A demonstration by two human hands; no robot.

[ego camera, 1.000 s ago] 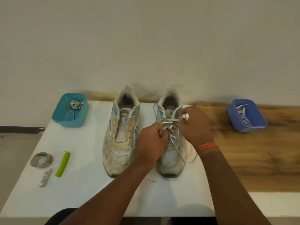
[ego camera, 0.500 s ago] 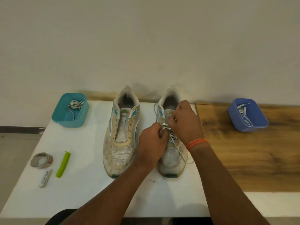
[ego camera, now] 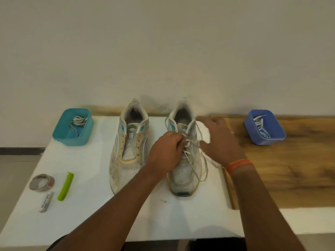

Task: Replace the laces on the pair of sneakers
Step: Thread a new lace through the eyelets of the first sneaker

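White board (ego camera: 87,211) lies under everything you work on, and the two sneakers stand on it side by side with the toes toward you. Your left hand (ego camera: 165,153) rests on the right sneaker (ego camera: 184,171), and its fingers are curled and pinch the lace (ego camera: 188,142) at the eyelets in the middle of this sneaker. Your right hand (ego camera: 220,140) is just to the right of the same sneaker. It is blurred, and I cannot tell if its fingers hold the lace or are only spread near it. Loose lace runs down the right side of this sneaker to the board. The left sneaker (ego camera: 127,156), just left of the right sneaker, has bare eyelets. Far to the left of the right sneaker stands a teal tub (ego camera: 59,134) with greyish laces (ego camera: 78,121) inside, and far to the right a blue tub (ego camera: 275,136) with white laces (ego camera: 261,124). Left of the left sneaker lie a tape roll (ego camera: 42,182), a green clip (ego camera: 65,186) and a small white stick (ego camera: 46,201).
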